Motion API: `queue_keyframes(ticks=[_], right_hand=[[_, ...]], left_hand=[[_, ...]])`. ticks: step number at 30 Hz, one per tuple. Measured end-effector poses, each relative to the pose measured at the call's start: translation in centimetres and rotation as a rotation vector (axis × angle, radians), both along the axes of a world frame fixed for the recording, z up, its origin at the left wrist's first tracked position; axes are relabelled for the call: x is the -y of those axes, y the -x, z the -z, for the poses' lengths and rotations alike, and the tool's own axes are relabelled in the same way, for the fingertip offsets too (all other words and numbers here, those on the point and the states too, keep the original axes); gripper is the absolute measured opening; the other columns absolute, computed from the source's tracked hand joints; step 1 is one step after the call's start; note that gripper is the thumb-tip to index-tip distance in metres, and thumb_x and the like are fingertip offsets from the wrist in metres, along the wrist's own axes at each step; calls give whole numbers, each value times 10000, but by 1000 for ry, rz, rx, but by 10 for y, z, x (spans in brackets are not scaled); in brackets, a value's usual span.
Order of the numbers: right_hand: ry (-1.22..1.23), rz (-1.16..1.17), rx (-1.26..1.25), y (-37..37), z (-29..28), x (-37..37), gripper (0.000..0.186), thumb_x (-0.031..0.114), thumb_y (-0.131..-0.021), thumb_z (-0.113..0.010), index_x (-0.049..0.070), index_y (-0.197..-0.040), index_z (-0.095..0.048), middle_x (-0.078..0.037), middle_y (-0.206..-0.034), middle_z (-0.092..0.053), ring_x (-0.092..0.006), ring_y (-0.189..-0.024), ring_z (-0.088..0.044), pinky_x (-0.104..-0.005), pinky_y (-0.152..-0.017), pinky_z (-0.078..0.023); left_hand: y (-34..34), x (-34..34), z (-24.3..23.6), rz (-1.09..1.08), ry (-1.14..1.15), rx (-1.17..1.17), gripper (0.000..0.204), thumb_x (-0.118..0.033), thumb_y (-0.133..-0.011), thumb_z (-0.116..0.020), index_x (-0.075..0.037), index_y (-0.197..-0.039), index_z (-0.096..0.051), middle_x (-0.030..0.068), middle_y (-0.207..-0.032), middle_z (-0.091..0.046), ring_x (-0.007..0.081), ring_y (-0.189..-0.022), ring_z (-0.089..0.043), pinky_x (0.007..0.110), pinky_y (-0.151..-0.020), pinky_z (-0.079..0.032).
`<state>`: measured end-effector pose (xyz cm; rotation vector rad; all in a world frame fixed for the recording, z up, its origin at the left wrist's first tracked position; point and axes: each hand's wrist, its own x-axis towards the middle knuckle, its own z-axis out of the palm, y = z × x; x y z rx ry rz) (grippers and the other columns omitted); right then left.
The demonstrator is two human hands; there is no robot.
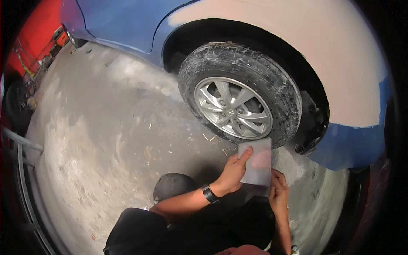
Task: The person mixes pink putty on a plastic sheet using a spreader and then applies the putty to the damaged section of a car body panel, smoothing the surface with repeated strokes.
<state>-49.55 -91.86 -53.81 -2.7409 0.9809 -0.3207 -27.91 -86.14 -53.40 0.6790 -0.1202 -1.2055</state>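
Observation:
My left hand grips a grey rectangular sheet of what looks like sandpaper, thumb laid flat on its face and the other fingers behind. A pinkish patch marks the middle of the sheet. At its lower right edge, the curled fingers of my right hand pinch the sheet, their tips partly hidden. Just beyond it stands a car wheel with a silver spoked rim and a scuffed black tyre. Around the wheel arch, the blue car body carries a broad beige-pink coated panel.
Scraps of straw-like debris lie on the grey concrete floor near the tyre. A metal frame and a dark tyre stand at the left edge. Red surfaces with clutter fill the far left. My dark-clothed knees are below my arms.

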Motion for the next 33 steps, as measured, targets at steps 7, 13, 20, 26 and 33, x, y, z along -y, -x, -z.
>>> queue_keyframes(ticks=[7,13,20,26,33], right_hand=[[-344,167,776,-7,-57,-12,350,-51,-877,-538,-74,-1217,-619,-194,-1174,-646,-278,-1103,-621,-358,-1014,-435],[257,-146,-79,-41,-56,0,594,24,-718,-598,139,-1299,-642,-123,-1392,-537,-390,-1335,-456,-555,-1166,-278],[15,-297,-206,-26,-31,-31,575,68,-769,-639,206,-1326,-619,-62,-1424,-512,-339,-1381,-406,-591,-1170,-245],[-91,-299,169,-3,-36,-6,545,130,-753,-713,163,-1291,-631,-121,-1344,-596,-405,-1301,-515,-591,-1124,-319],[-57,-519,603,-37,-51,-25,402,178,-754,-745,77,-1136,-671,-201,-1355,-577,-497,-1318,-468,-650,-1122,-286]], left_hand=[[-18,0,7,504,-47,-84,402,-364,-1042,-514,-10,-1215,-594,53,-1054,-677,138,-861,-669,317,-749,-560],[-7,-3,22,344,-88,729,555,-417,-1053,-466,3,-749,-664,37,-539,-534,92,-506,-443,332,-467,-394],[-11,3,31,192,-312,953,698,-508,-1024,-467,-4,-546,-529,66,-449,-415,161,-452,-401,383,-453,-370],[-61,-2,-9,320,-396,386,534,-496,-1023,-437,-12,-1000,-662,75,-766,-678,216,-544,-620,359,-520,-515],[-1,8,26,484,149,-524,527,-437,-1054,-391,-16,-1352,-502,134,-1241,-628,259,-1121,-627,418,-971,-512]])
